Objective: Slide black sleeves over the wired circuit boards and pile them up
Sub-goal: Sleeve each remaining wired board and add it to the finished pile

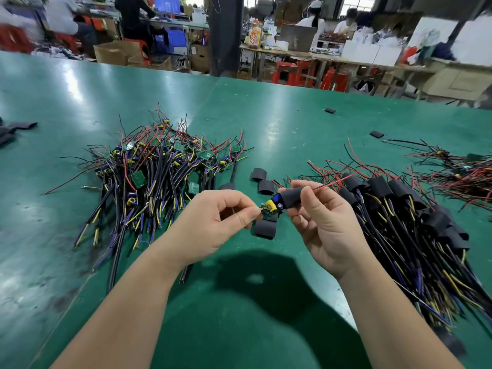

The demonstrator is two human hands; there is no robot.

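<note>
My left hand [221, 219] pinches the near end of a small circuit board [272, 205] with yellow and blue parts, held above the green table [80, 102]. My right hand [316, 217] grips a black sleeve [291, 197] that covers the board's far end; red wires stick out past the sleeve to the right. A pile of bare wired boards [154, 169] lies on the left. A pile of sleeved boards [404, 209] lies on the right. Loose black sleeves [262, 179] lie between the piles, one [265, 228] just under my hands.
More red-wired parts [458, 171] lie at the far right. Two stray sleeves [376, 134] rest farther back, and dark pieces [16, 127] lie at the left edge. Beyond the table's far edge are people at workbenches, cardboard boxes and red stools.
</note>
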